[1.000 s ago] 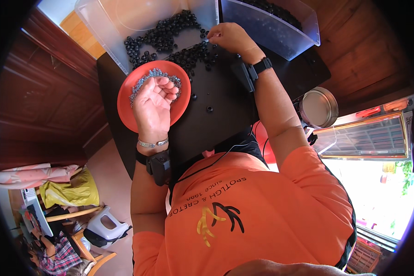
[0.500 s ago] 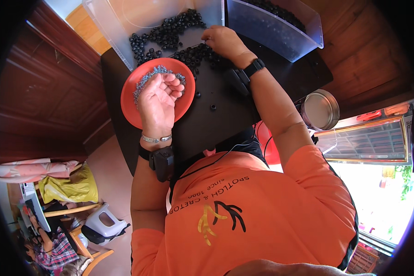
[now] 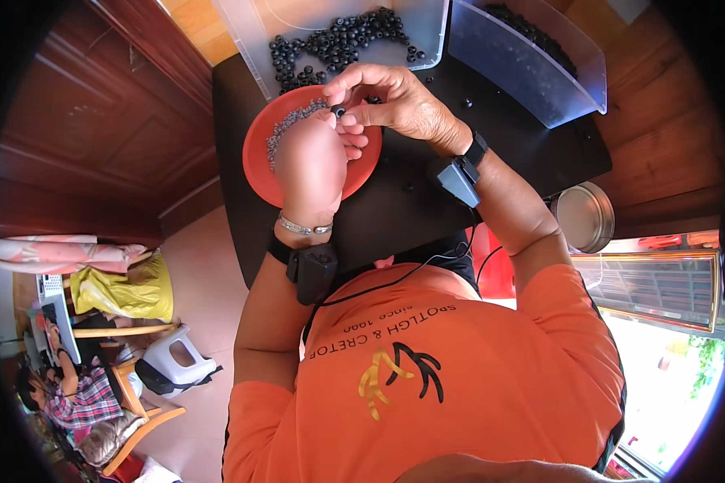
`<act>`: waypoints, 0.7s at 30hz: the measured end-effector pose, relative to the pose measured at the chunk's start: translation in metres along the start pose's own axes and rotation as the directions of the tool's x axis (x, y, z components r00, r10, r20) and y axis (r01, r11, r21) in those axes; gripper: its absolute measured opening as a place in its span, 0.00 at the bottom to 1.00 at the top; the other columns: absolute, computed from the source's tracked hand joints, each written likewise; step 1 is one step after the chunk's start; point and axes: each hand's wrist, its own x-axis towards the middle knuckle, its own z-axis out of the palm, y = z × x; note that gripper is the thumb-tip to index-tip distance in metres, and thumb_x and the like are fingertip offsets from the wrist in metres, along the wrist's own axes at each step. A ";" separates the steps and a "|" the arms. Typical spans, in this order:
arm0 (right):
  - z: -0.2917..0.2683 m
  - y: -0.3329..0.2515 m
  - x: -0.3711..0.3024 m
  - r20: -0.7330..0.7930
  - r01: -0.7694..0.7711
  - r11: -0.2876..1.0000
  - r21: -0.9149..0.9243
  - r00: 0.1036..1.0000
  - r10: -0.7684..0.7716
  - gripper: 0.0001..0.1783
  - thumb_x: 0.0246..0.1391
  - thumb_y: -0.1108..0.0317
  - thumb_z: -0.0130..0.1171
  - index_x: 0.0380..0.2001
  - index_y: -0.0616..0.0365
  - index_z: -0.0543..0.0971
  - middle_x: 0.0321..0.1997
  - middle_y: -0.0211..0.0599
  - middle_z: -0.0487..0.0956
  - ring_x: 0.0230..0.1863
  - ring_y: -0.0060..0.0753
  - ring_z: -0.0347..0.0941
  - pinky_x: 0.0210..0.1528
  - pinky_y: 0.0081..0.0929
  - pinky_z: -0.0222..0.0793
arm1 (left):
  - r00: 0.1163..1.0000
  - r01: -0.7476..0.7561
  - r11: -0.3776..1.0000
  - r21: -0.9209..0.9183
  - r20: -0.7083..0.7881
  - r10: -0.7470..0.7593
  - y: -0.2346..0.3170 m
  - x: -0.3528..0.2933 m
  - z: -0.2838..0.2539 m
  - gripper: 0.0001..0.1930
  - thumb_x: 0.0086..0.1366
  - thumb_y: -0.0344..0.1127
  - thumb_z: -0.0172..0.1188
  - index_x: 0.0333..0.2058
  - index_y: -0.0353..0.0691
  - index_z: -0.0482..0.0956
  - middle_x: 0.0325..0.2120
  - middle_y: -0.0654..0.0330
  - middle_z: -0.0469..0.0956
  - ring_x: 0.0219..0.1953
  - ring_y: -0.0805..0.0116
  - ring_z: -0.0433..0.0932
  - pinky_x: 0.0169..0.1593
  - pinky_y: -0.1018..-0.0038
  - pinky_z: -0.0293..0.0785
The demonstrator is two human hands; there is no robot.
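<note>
Both my hands meet above a red-orange plastic bowl [image 3: 257, 173], which holds many small silvery metal pieces [image 3: 286, 127]. Between the fingers and thumb of my right hand [image 3: 411, 105] is a small round black part [image 3: 337, 112] with a hole in its face. My left hand [image 3: 314, 165] is over the bowl, its thumb and forefinger closed at the near side of this part and its other fingers curled. Whatever those fingertips pinch is hidden or too small to name. Another bit of black shows under my right fingers.
Behind the bowl, a clear plastic bin [image 3: 254, 44] on its side holds many black parts [image 3: 346, 40]. A second clear bin [image 3: 540, 76] stands to its right. A few loose black parts lie on the dark tabletop [image 3: 411, 165]. A round tin [image 3: 586, 217] sits beyond the right edge.
My right hand has come from the black parts at the bin's mouth to my left hand, bringing a black part. The left fingers have closed in on it. The whole view has shifted slightly.
</note>
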 end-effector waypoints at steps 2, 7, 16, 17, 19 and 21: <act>0.002 -0.003 -0.001 -0.001 0.021 0.998 -0.056 1.000 -0.021 0.19 0.48 0.81 0.61 0.45 0.57 0.77 0.45 0.31 0.76 0.48 0.25 0.72 0.51 0.23 0.68 | 1.000 -0.011 1.000 -0.012 -0.004 0.011 -0.001 0.000 0.000 0.10 0.65 0.38 0.49 0.39 0.39 0.72 0.31 0.61 0.76 0.33 0.69 0.76 0.38 0.75 0.70; 0.002 -0.006 -0.001 0.012 0.059 0.992 -0.115 0.998 -0.058 0.19 0.47 0.80 0.62 0.44 0.56 0.78 0.45 0.32 0.75 0.48 0.26 0.71 0.51 0.24 0.69 | 0.999 -0.042 0.999 -0.031 0.025 0.043 -0.001 -0.001 0.001 0.08 0.64 0.34 0.48 0.40 0.39 0.71 0.32 0.61 0.75 0.33 0.69 0.75 0.38 0.76 0.70; -0.002 -0.011 -0.002 0.020 0.092 0.963 -0.252 0.996 -0.090 0.14 0.48 0.77 0.63 0.40 0.57 0.79 0.45 0.33 0.75 0.47 0.27 0.71 0.50 0.24 0.69 | 0.986 -0.159 0.982 0.100 0.061 0.153 0.001 -0.002 0.005 0.09 0.64 0.33 0.49 0.40 0.37 0.71 0.33 0.61 0.75 0.34 0.72 0.75 0.38 0.77 0.69; -0.002 -0.010 -0.001 0.028 0.080 0.970 -0.228 0.997 -0.076 0.13 0.48 0.77 0.63 0.39 0.58 0.79 0.45 0.34 0.75 0.47 0.27 0.71 0.50 0.25 0.69 | 0.986 -0.159 0.982 0.102 0.062 0.153 0.002 -0.002 0.005 0.09 0.64 0.33 0.49 0.40 0.37 0.71 0.33 0.61 0.75 0.34 0.72 0.75 0.38 0.77 0.69; -0.002 -0.010 -0.001 0.036 0.069 0.976 -0.204 0.997 -0.063 0.12 0.48 0.77 0.63 0.39 0.58 0.79 0.45 0.34 0.75 0.47 0.28 0.71 0.50 0.25 0.69 | 0.983 -0.166 0.984 0.068 0.092 0.159 0.002 -0.001 0.005 0.09 0.64 0.33 0.49 0.40 0.37 0.71 0.33 0.61 0.75 0.34 0.71 0.75 0.38 0.77 0.69; -0.001 -0.009 -0.002 0.036 0.052 0.993 -0.104 0.998 -0.048 0.10 0.48 0.78 0.62 0.37 0.59 0.79 0.45 0.36 0.75 0.48 0.29 0.71 0.51 0.26 0.68 | 0.981 -0.170 0.983 0.063 0.104 0.163 0.002 -0.001 0.005 0.09 0.65 0.33 0.48 0.41 0.37 0.70 0.34 0.60 0.75 0.35 0.71 0.75 0.39 0.77 0.69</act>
